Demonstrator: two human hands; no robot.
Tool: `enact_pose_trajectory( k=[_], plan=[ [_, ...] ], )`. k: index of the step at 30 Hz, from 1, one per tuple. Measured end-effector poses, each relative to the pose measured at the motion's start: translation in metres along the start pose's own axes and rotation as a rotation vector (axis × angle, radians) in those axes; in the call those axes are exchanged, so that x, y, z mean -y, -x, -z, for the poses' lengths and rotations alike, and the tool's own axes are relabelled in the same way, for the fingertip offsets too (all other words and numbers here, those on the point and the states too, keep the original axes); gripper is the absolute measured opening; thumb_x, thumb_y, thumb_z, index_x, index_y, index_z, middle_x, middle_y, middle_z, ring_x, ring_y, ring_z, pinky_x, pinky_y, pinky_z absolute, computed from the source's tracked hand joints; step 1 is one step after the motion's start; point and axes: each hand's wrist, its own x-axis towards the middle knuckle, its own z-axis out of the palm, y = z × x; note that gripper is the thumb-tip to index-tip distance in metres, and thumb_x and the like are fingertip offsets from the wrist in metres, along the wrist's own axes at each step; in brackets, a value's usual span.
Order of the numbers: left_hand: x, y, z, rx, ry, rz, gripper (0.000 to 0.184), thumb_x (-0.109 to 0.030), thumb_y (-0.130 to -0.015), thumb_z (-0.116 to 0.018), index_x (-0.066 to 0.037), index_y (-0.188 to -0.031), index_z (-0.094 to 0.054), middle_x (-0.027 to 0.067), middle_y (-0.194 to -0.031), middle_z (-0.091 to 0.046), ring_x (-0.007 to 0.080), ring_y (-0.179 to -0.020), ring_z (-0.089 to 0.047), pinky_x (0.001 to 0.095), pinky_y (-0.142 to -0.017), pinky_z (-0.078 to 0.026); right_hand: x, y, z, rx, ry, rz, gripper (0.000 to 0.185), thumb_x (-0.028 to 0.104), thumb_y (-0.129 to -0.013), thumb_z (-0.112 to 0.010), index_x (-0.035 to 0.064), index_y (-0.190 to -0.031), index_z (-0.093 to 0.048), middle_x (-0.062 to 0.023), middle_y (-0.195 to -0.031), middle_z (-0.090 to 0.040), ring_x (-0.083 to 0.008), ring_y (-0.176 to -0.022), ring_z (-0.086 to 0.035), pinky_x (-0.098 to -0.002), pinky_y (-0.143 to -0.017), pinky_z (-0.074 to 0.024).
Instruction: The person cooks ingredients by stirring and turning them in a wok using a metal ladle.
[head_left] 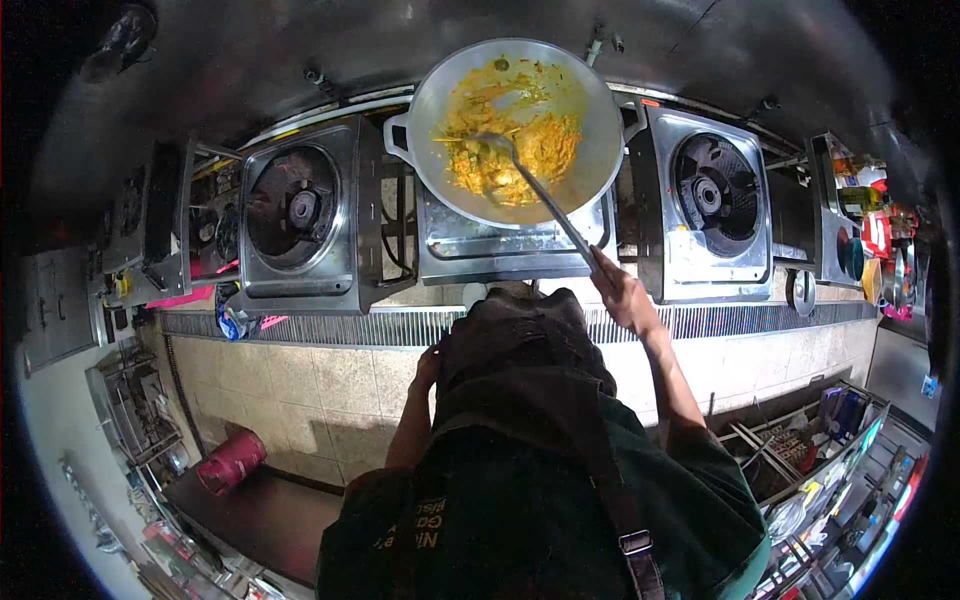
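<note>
A large silver two-handled pot [436,95] stands on the middle stove, holding an orange-yellow mix of food [548,145] with darker green bits. My right hand [622,295] is wrapped round the far end of a long-handled metal ladle [548,200]. The ladle slants up and left over the pot's near rim, and its head lies in the food, partly covered. At the side of my dark apron [520,345] is my left hand [428,368]; its fingers are mostly hidden against the cloth.
A left burner [300,205] and a right burner [710,195] flank the pot. A floor grate [350,330] runs along the stoves. Behind me are a red gas cylinder [232,462] on the left and a cluttered rack [800,450] on the right. Bottles and packets [875,230] fill the far right.
</note>
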Motion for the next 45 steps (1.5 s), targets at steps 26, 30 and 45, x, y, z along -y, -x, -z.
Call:
enact_pose_trajectory(
  k=[26,30,45],
  plan=[
    [0.085,-0.02,0.012,0.07,-0.198,-0.362,0.038,-0.033,-0.084,-0.057,-0.008,-0.113,-0.057,0.015,-0.097,-0.066,0.0247,-0.087,-0.065,0.0356,-0.071,-0.051,-0.034,-0.075,-0.016,-0.357,-0.046,-0.195,0.046,0.031,-0.095,-0.042,0.0092,-0.136,-0.04,-0.0154,-0.082,-0.063,-0.0151,-0.059,-0.056,-0.0293,-0.055,-0.0447],
    [0.105,-0.036,0.006,-0.055,-0.07,-0.049,0.038,-0.029,-0.081,-0.058,-0.007,-0.113,-0.056,0.0168,-0.092,-0.066,0.0269,-0.083,-0.064,0.0364,-0.07,-0.05,-0.068,-0.114,-0.052,-0.246,-0.043,-0.067,0.042,0.026,-0.094,-0.046,0.0145,-0.134,-0.044,-0.0119,-0.071,-0.061,-0.0166,-0.061,-0.058,-0.0314,-0.057,-0.045],
    [0.043,-0.025,0.011,-0.001,-0.031,-0.102,0.035,-0.028,-0.086,-0.054,-0.006,-0.112,-0.058,0.0165,-0.096,-0.066,0.0257,-0.089,-0.063,0.0359,-0.077,-0.049,-0.021,0.037,-0.001,-0.027,0.31,-0.047,0.048,0.016,-0.088,-0.052,0.0236,-0.134,-0.043,-0.0257,-0.067,-0.056,-0.0426,-0.064,-0.06,-0.0461,-0.053,-0.0437]
  ],
)
